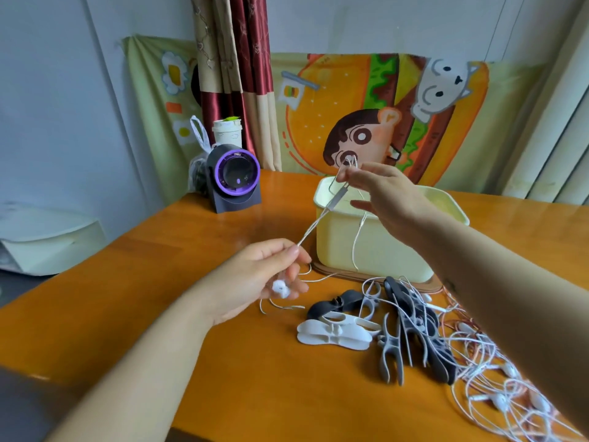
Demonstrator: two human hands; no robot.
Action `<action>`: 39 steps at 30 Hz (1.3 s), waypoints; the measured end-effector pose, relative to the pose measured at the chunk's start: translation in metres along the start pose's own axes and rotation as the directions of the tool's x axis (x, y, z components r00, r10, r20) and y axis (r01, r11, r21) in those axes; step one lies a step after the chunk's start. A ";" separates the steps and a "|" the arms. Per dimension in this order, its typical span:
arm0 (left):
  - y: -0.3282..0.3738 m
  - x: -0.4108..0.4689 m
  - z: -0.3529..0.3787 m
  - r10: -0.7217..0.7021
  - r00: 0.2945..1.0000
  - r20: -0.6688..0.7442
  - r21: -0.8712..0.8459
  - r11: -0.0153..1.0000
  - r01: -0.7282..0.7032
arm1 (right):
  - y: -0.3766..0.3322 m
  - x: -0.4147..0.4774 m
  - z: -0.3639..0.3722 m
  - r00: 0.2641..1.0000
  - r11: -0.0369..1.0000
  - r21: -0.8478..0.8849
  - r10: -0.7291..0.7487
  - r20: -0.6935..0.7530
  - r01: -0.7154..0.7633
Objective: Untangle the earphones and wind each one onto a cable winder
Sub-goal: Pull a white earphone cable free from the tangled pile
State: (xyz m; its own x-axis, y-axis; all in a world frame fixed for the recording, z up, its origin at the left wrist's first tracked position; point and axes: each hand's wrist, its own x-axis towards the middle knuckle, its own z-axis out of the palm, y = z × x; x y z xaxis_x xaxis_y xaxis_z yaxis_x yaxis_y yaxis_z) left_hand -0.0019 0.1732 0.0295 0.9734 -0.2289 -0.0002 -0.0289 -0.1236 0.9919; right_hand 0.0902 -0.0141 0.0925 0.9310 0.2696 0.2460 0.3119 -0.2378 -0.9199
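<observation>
A white earphone cable (pixel 318 218) runs taut between my two hands above the table. My left hand (pixel 264 275) pinches the cable's lower end between thumb and forefinger, and a white earbud (pixel 280 288) lies in its palm. My right hand (pixel 382 199) is raised higher and pinches the cable near its grey splitter (pixel 339 194); a loose strand hangs down from it in front of the box. A pile of white, grey and dark cable winders (pixel 398 327) lies on the table, beside a tangle of white and pink earphones (pixel 497 378) at the right.
A pale yellow box (pixel 382 244) on a wooden base stands just behind the winders. A dark purple-ringed fan (pixel 234 180), a plastic bag and a paper cup (pixel 227 130) sit at the back left. The orange table's (pixel 159 266) front edge is near my forearms.
</observation>
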 end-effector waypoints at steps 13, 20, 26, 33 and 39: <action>-0.017 0.007 -0.003 -0.167 0.951 -0.260 -0.649 0.759 -0.044 | 0.022 0.020 0.022 0.914 0.793 -0.609 0.251 0.319 -0.005; -0.017 0.015 0.000 -0.226 0.922 -0.316 -0.712 0.699 -0.073 | 0.056 -0.024 0.012 0.799 0.595 -0.731 0.234 0.554 0.333; -0.014 0.014 0.007 -0.226 0.901 -0.371 -0.587 0.808 -0.039 | 0.077 -0.028 0.028 0.753 0.436 -0.784 0.295 0.588 0.442; -0.021 0.014 -0.002 -0.181 0.926 -0.330 -0.320 0.945 0.071 | 0.075 -0.025 0.011 0.835 0.663 -0.705 0.218 0.505 0.253; -0.029 0.034 0.001 -0.179 0.943 -0.280 0.334 0.903 0.271 | 0.058 -0.023 -0.013 0.940 0.765 -0.634 0.124 0.318 0.114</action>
State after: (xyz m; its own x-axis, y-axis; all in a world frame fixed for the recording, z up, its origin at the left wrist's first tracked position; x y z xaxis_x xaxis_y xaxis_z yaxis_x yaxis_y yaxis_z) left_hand 0.0317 0.1679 0.0006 0.9868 0.0763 -0.1427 0.1617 -0.4962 0.8530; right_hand 0.0890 -0.0459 0.0376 0.8533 0.5210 0.0201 0.4647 -0.7425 -0.4824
